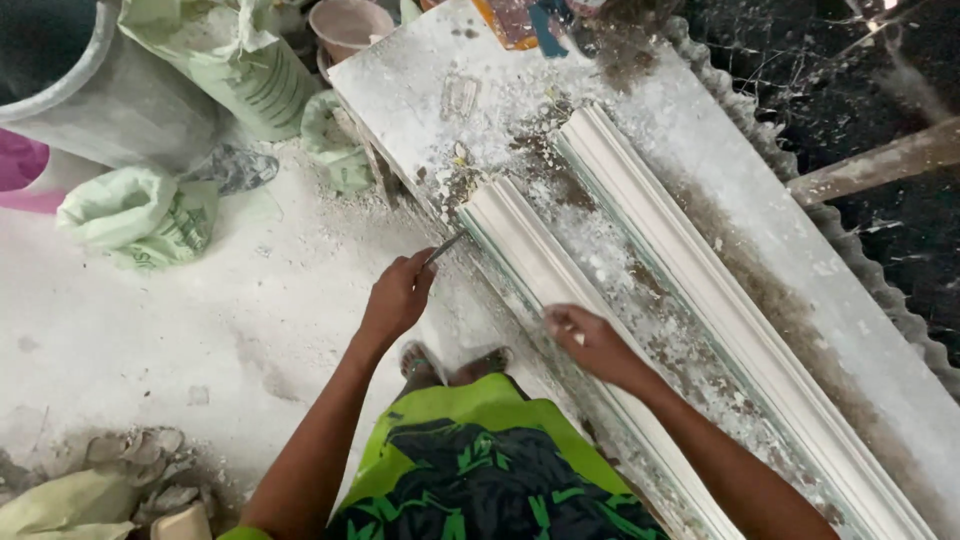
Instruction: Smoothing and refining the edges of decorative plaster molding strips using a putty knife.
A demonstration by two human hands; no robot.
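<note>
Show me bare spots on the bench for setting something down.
Free: the dusty strip between the outer white moulding and the bench's wavy edge. Crowded: debris between both mouldings, and the near moulding, where the left hand with its thin tool and the right hand work.

This is a plaster-casting workshop, rough and dusty. Long white cornice mouldings (700,290) lie side by side on a plaster-caked tabletop (420,80) strewn with chips and crumbs. The floor (150,320) is coated in white powder. Pale green sacks (145,215) slump beside a large grey tub (90,100), a small bucket (350,25) stands nearby, and broken plaster lumps (140,470) pile in a corner.
</note>
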